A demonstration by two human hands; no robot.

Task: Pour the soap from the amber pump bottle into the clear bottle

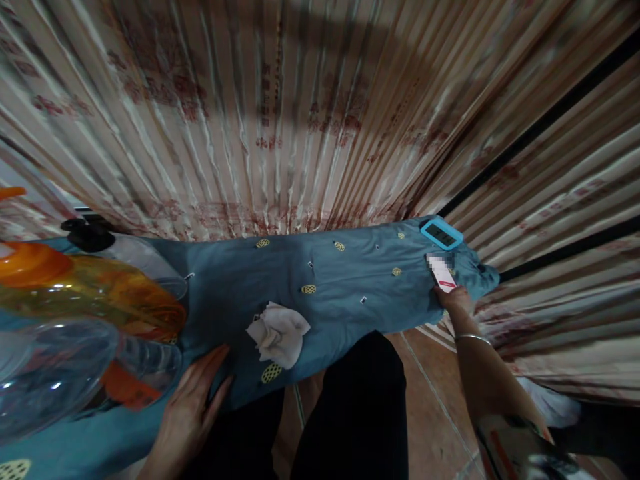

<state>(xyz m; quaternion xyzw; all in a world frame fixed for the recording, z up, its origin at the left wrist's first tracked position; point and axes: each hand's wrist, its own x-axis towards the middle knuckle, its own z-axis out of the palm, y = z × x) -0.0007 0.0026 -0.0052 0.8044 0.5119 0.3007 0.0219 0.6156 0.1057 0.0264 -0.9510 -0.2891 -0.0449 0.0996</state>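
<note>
Left hand [193, 400] flat, fingers spread, pressed on blue cloth [325, 280] at near edge of bench; grasping nothing. Right hand [454, 299] gripping phone [442, 272] at far right end of cloth, just short of blue timer [441, 233]. Crumpled white rag [279, 332] between hands. Clear bottles [65, 360], orange-capped, crowding left of left hand; contents unclear.

A cloth [340, 280] covers the counter, with a curtain [300, 113] hanging behind it. Bottles [75, 313] lie at the left end, a crumpled rag [279, 333] sits mid-counter, and a timer [441, 233] sits at the right end behind a phone [442, 273].
</note>
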